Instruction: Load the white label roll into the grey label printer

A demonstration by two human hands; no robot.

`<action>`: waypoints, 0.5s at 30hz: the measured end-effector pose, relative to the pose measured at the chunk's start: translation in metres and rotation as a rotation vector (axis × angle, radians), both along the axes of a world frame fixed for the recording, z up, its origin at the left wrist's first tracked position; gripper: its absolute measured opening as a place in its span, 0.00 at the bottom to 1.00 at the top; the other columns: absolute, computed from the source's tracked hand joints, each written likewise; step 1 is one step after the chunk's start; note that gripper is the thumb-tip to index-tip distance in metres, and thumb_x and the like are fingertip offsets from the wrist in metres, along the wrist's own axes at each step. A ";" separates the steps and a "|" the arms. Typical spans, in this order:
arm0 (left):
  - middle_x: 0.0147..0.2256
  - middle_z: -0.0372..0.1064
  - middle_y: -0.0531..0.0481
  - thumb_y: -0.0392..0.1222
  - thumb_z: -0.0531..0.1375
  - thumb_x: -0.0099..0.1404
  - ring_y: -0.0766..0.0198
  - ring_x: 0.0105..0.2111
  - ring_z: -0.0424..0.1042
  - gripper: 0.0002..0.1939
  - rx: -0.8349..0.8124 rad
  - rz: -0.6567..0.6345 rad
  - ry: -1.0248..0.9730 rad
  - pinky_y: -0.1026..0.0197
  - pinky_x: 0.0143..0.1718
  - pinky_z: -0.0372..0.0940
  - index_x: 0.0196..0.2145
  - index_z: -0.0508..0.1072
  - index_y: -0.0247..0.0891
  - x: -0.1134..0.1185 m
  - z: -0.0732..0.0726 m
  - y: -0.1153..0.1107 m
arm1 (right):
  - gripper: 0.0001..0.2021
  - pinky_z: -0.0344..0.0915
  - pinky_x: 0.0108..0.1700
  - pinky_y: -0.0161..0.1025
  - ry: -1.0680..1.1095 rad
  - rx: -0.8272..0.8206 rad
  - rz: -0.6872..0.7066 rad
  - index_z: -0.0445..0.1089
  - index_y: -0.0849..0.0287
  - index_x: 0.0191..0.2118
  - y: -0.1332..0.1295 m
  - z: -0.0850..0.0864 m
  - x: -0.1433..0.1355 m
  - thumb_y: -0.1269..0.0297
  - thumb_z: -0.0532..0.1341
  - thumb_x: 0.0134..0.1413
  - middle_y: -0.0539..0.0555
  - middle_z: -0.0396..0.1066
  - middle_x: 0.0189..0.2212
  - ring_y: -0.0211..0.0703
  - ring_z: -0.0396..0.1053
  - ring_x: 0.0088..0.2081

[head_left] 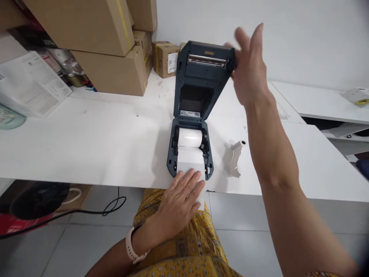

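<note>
A dark blue-grey label printer (170, 154) stands on the white table with its lid (198, 71) raised. Inside it sits a white paper roll (190, 137), and a strip of paper (190, 156) runs from it over the front edge. My left hand (183, 198) lies flat on this strip, palm down, fingers slightly spread. At the lid's upper right edge is my right hand (249, 65), thumb and a finger raised apart; the fingertips behind the lid are partly hidden, so a grip cannot be made out.
Cardboard boxes (112, 73) are stacked at the back left, beside a clear plastic container (34, 82). A small taped box (165, 57) stands behind the printer. Right of it lies a curled paper piece with a core (236, 157). A black cable (86, 211) hangs below the table (115, 146).
</note>
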State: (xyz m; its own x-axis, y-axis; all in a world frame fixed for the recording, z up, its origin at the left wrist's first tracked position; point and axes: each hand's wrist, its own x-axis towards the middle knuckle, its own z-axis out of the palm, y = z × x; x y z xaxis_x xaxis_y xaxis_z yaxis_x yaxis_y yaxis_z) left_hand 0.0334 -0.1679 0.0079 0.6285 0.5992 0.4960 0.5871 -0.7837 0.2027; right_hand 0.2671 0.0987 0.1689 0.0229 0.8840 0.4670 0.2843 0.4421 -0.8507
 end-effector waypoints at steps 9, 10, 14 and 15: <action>0.51 0.81 0.55 0.37 0.57 0.74 0.57 0.49 0.82 0.21 -0.274 0.094 -0.910 0.48 0.46 0.82 0.59 0.76 0.55 -0.032 0.026 -0.007 | 0.21 0.73 0.63 0.57 -0.158 0.329 -0.170 0.77 0.49 0.52 -0.156 -0.080 -0.038 0.52 0.48 0.76 0.53 0.79 0.52 0.52 0.75 0.59; 0.51 0.81 0.56 0.38 0.56 0.75 0.56 0.50 0.82 0.20 -0.201 0.207 -1.024 0.47 0.49 0.81 0.57 0.77 0.56 -0.034 0.029 0.000 | 0.19 0.69 0.66 0.61 -0.224 0.321 -0.139 0.77 0.47 0.52 -0.177 -0.096 -0.043 0.56 0.48 0.76 0.51 0.78 0.54 0.52 0.74 0.60; 0.68 0.64 0.50 0.50 0.58 0.75 0.48 0.72 0.59 0.24 -0.238 0.379 -1.036 0.38 0.73 0.57 0.67 0.67 0.52 -0.032 0.033 0.040 | 0.18 0.65 0.66 0.69 -0.366 0.343 -0.169 0.75 0.44 0.56 -0.222 -0.145 -0.058 0.65 0.52 0.72 0.52 0.79 0.51 0.55 0.72 0.62; 0.73 0.55 0.50 0.53 0.58 0.75 0.47 0.75 0.50 0.30 -0.364 0.368 -0.986 0.38 0.75 0.51 0.71 0.60 0.53 -0.029 0.031 0.049 | 0.19 0.65 0.66 0.70 -0.366 0.321 -0.195 0.74 0.43 0.58 -0.225 -0.152 -0.059 0.66 0.52 0.72 0.53 0.79 0.52 0.56 0.71 0.64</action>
State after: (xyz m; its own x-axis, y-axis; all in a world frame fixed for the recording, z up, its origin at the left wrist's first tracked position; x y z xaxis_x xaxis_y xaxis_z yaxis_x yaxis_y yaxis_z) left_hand 0.0044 -0.1187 0.0391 -0.1895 0.8792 0.4371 0.2269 -0.3939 0.8907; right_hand 0.2076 -0.1266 0.0166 -0.0430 0.6904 0.7221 0.6405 0.5738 -0.5105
